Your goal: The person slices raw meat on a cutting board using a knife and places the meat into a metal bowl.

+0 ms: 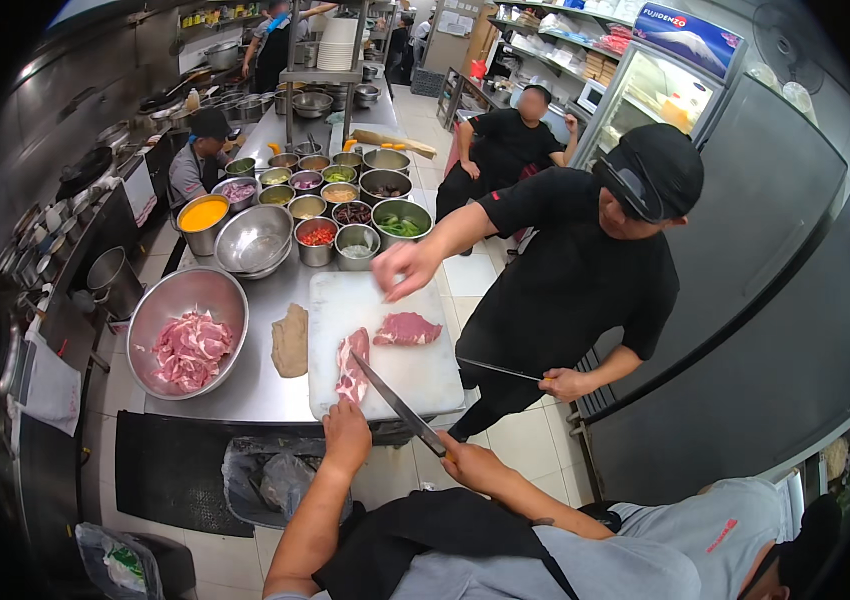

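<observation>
My right hand (473,466) grips a long kitchen knife (404,409) by its handle, and the tip points at a strip of raw meat (353,367). At the near end of that strip, the fingers of my left hand (347,431) rest on or against the meat. Both lie over a white cutting board (417,386). A second piece of raw meat (407,329) sits to the right on the board. Left of the board is a folded brown cloth (290,341). Sliced raw meat (193,349) fills part of a large steel bowl (141,315).
A person in black (575,262) stands at the right, one hand (406,266) above the board, the other holding a knife (500,368). Several steel pots of ingredients (317,236) stand behind the board. A lined bin (245,480) is below the table (237,409).
</observation>
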The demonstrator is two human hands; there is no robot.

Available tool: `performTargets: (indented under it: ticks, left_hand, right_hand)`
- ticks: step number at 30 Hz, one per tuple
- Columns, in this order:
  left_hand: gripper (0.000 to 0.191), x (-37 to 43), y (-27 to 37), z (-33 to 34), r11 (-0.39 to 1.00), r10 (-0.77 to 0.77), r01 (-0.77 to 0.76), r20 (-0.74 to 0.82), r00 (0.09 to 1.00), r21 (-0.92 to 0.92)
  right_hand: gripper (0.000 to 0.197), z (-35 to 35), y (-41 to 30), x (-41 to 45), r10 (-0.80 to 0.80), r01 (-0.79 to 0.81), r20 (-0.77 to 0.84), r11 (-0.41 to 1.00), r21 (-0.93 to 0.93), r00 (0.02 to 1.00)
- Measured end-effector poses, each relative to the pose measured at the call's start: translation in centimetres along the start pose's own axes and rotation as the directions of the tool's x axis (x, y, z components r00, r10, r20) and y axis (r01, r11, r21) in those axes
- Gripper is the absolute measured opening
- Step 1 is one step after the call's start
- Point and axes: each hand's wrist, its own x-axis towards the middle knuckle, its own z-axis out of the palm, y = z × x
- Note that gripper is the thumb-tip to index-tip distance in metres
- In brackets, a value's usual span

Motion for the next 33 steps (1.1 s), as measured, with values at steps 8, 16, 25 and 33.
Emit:
performTargets:
  ticks: [8, 16, 25, 33]
  left_hand:
    - [0.021, -0.1, 1.1, -1.4, 0.999, 0.001, -0.003, -0.064, 0.998, -0.036]
    - [0.026, -0.3, 0.8, -1.2, 0.999, -0.015, 0.013, -0.044, 0.999, -0.051]
    - [0.036, 0.6, -1.3, -0.5, 0.982, -0.051, 0.049, -0.004, 0.999, -0.181]
    - [0.012, 2.2, -2.9, -1.7, 0.990, -0.133, 0.121, -0.213, 0.968, -0.068]
  right_hand:
    - [0.061, 0.4, 0.3, -0.2, -0.013, 0.013, -0.035, 1.000, -0.004, 0.999]
    - [0.061, 0.2, -0.4, -0.1, 0.006, -0.006, 0.000, 1.000, -0.023, 1.000]
    - [0.064, 1.0, 0.8, 0.2, -0.053, 0.051, -0.025, 0.997, -0.057, 0.998]
    - [0.062, 1.3, 1.5, 0.3, -0.045, 0.037, -0.065, 0.993, -0.109, 0.997]
